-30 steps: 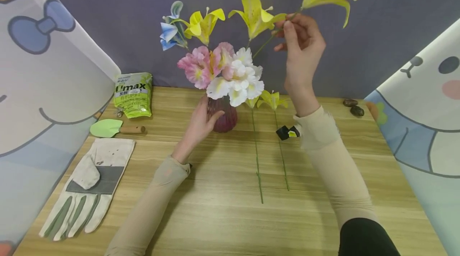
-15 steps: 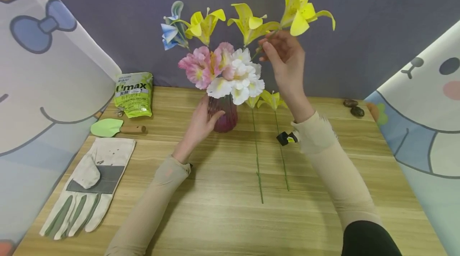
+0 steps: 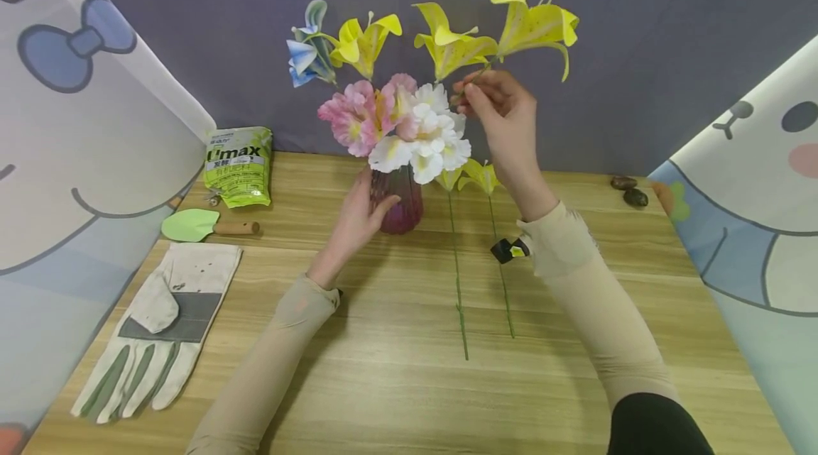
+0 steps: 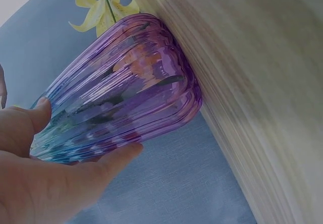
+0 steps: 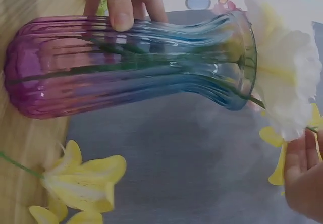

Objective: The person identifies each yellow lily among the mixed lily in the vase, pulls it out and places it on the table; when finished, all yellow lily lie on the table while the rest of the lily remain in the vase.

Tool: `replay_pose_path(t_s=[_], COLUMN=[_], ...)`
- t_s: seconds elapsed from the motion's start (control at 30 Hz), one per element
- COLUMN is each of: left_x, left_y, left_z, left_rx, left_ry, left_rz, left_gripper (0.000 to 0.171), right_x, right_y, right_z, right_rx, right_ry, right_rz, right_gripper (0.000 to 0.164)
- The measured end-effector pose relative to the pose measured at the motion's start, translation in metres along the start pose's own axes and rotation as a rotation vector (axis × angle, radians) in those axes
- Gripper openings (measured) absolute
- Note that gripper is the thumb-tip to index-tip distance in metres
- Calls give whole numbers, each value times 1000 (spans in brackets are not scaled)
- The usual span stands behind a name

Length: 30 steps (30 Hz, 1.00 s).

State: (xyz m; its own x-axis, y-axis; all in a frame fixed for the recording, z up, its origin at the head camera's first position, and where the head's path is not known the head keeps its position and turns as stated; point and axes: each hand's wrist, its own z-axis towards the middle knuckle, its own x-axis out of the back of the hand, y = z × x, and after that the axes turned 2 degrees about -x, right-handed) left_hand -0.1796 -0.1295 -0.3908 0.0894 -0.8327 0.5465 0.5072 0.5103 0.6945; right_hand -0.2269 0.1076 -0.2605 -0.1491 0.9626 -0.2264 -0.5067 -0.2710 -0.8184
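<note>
My left hand [image 3: 350, 222] grips a ribbed glass vase [image 4: 126, 77] that shades from purple at the base to blue at the neck, standing upright on the table. Pink flowers [image 3: 358, 118], white flowers [image 3: 424, 135], a blue flower [image 3: 308, 57] and two yellow lilies [image 3: 450, 47] rise from it. To the right of the white blooms, my right hand [image 3: 508, 118] pinches the stem of another yellow lily [image 3: 533, 25] just below its bloom. Green stems [image 5: 136, 60] show through the glass in the right wrist view. White petals hide the vase mouth in the head view.
Two loose yellow lilies [image 3: 482, 177] lie right of the vase, stems toward the front. A small black object [image 3: 503, 250] overlaps one stem. Left are a fertilizer bag [image 3: 239, 167], a hand trowel [image 3: 192, 226] and a work glove [image 3: 166, 327]. Dark stones [image 3: 635, 197] sit back right.
My right hand has moved down and left with the lily, bringing its bloom closer to the other lilies. The left hand has stayed on the vase.
</note>
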Motion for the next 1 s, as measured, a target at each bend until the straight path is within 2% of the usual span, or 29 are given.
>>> replay_pose_path(t_s=[0.07, 0.2, 0.3, 0.43, 0.7, 1.0], left_x=[0, 0, 0, 0, -1, 0], left_y=[1, 0, 0, 0, -1, -1], left_z=[0, 1, 1, 0, -1, 0], left_rx=[0, 5, 8, 14, 6, 16], left_ry=[-2, -5, -3, -3, -6, 4], left_rz=[3, 5, 5, 9, -3, 0], left_gripper=[76, 77, 77, 77, 76, 77], right_x=[1, 1, 1, 1, 2, 0], right_y=[-3, -11, -14, -14, -23, -25], right_z=[3, 12, 16, 18, 20, 21], right_rx=[9, 128, 222, 302, 298, 263], right_ry=[33, 148, 211, 264, 338, 233], right_rz=[40, 85, 53, 21, 45, 20], right_gripper=[11, 11, 12, 11, 13, 10])
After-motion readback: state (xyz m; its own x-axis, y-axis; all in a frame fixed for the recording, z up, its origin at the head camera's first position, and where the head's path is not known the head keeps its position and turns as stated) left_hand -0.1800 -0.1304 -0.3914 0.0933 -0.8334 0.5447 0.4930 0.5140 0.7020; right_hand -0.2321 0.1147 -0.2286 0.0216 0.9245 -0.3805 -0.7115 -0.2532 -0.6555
